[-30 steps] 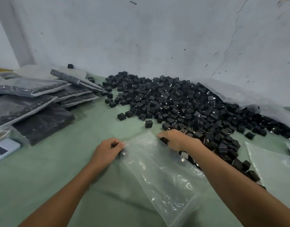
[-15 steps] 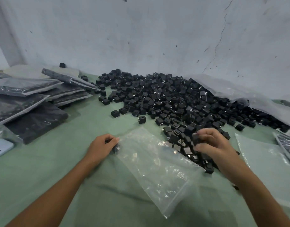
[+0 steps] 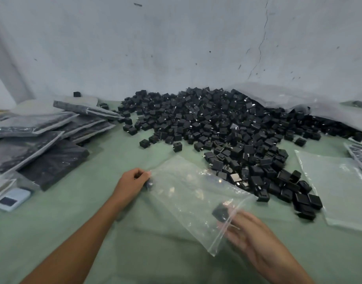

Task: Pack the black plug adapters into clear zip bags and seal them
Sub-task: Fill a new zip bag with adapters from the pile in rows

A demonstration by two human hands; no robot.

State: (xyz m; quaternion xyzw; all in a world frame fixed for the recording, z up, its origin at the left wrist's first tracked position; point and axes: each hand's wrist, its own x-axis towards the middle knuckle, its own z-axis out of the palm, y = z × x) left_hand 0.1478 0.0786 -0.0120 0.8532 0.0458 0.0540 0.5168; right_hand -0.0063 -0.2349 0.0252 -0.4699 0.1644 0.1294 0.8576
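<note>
Left hand [image 3: 134, 181] pinching clear zip bag [image 3: 186, 193] corner on table [image 3: 73, 232]; right hand [image 3: 252, 234] blurred at bag mouth beside black plug adapter [image 3: 220, 212], grip untellable.

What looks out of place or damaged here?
Nothing is spilled beyond the loose adapter pile, which is the work stock. One lone adapter sits far from it, at the back left by the wall. A couple of strays lie off the pile's near edge. The wall has a long crack at upper right.
</note>
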